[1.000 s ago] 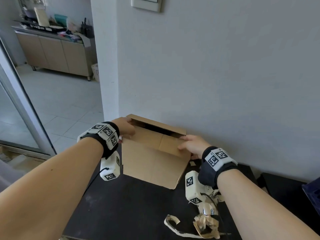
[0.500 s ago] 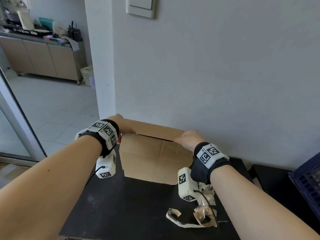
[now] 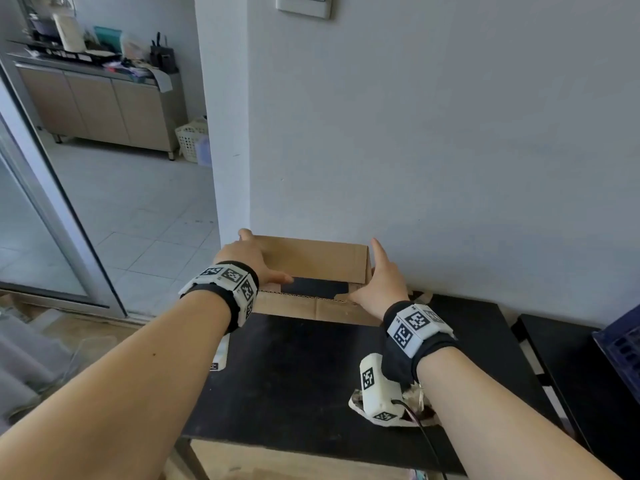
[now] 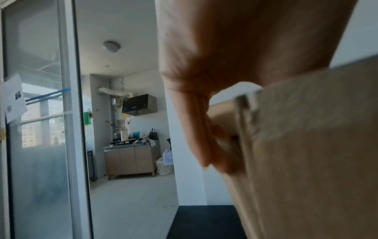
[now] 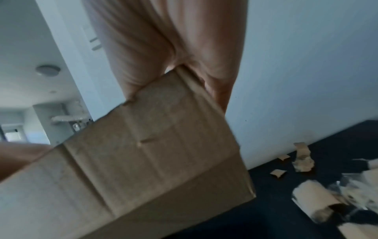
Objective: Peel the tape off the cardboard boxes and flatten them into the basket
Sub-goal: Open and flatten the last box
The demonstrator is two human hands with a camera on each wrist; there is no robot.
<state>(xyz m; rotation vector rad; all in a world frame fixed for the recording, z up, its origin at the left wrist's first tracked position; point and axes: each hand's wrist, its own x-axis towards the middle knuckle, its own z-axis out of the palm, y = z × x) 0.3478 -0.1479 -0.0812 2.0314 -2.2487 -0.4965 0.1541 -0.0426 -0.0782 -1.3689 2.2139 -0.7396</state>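
A brown cardboard box [image 3: 311,259], open at top and bottom, stands on the black table [image 3: 304,368] against the wall, and the dark tabletop shows through it. My left hand [image 3: 249,258] holds its left end, fingers curled round the edge [image 4: 206,145] and thumb on the near wall. My right hand [image 3: 375,289] holds the right near corner in the fork between thumb and fingers [image 5: 180,71], index finger straight along the side. A dark blue basket [image 3: 620,344] shows at the right edge.
Crumpled peeled tape [image 3: 410,408] lies on the table under my right wrist, with smaller scraps [image 5: 302,160] by the wall. A second black table [image 3: 561,368] stands to the right. The grey wall is right behind the box, and a glass sliding door [image 3: 52,209] is on the left.
The box, pressed nearly flat and tilted half a second ago, now stands spread open against the wall. Both hands have moved apart to its two ends.
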